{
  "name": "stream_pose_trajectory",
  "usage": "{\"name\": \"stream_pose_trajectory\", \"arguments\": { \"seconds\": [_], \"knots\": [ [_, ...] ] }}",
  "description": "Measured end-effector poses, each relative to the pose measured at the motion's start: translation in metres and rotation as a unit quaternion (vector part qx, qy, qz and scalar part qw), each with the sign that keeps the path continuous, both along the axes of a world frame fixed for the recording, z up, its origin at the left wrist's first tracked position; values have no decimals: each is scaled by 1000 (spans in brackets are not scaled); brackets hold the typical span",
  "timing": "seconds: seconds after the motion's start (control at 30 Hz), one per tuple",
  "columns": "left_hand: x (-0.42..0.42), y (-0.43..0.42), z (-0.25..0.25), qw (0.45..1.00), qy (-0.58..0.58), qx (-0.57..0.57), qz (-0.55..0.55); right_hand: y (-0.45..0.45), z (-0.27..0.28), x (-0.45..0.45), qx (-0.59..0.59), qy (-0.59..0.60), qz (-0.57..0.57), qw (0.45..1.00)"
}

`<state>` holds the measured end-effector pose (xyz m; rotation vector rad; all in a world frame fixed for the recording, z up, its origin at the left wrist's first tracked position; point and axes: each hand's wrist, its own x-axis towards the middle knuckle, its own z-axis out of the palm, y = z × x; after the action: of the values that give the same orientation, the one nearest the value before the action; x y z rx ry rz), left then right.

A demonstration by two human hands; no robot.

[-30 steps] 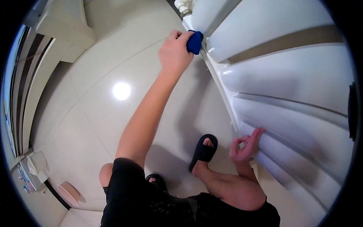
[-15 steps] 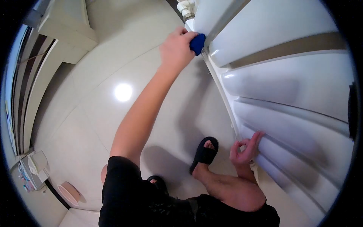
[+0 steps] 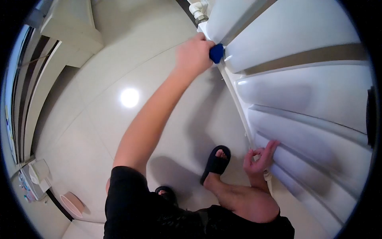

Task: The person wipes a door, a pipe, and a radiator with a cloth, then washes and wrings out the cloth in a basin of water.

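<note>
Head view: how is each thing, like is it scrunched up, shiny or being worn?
White radiator: glossy, with gaps between panels
Blue cloth: bunched up, at the radiator's edge
Left hand: closed on the cloth, slightly blurred
Right hand: partly open, by the radiator, nothing visible in it
Black slide sandals: both worn
Tiled floor: shiny, with a bright reflection
Radiator valve: open or shut, can't tell

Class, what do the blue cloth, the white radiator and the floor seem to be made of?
Blue cloth: soft matte fabric, judging by its bunched shape; fibre unclear.
White radiator: probably painted metal, glossy, from smooth surfaces with bright highlights; plastic possible.
Floor: likely polished tile, given thin joint lines and a bright reflection.
</note>
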<state>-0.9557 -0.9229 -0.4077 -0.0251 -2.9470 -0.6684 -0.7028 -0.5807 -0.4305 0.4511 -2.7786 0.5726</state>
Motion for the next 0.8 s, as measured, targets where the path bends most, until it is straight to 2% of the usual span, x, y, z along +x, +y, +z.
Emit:
{"name": "stream_pose_trajectory", "arguments": {
  "seconds": [0.03, 0.1, 0.17, 0.23, 0.33, 0.47, 0.57, 0.6, 0.73, 0.8],
  "knots": [
    [-3, -7, 7, 998, -46, -43, 3, 0, 0, 0, 0, -4, -3, 1000],
    [-15, -28, 0, 995, -36, 14, 96, -4, 8, -2, 21, -1, 2, 1000],
    [-32, -40, -14, 974, 118, 120, 153, -4, 12, -1, 41, 5, 11, 999],
    [-61, -41, -30, 951, 231, 198, 62, -1, 10, 0, 38, 6, 9, 999],
    [-102, -40, -60, 973, 201, 101, -59, -1, 6, 3, 16, 2, -7, 1000],
    [-106, -44, -52, 990, 92, 97, -36, -2, 12, 4, 21, -24, -16, 999],
    [-104, -46, -63, 982, 142, 120, -45, -1, 13, 1, 21, -21, -5, 1000],
    [-97, -43, -59, 984, 123, 127, -17, -3, 13, 2, 28, -22, -10, 999],
    [-66, -24, -71, 965, 186, 171, 67, -4, 15, 0, 27, -10, -5, 1000],
    [-47, -8, -70, 960, 168, 195, 107, -8, 19, -2, 26, 1, -7, 1000]
  ]
}}
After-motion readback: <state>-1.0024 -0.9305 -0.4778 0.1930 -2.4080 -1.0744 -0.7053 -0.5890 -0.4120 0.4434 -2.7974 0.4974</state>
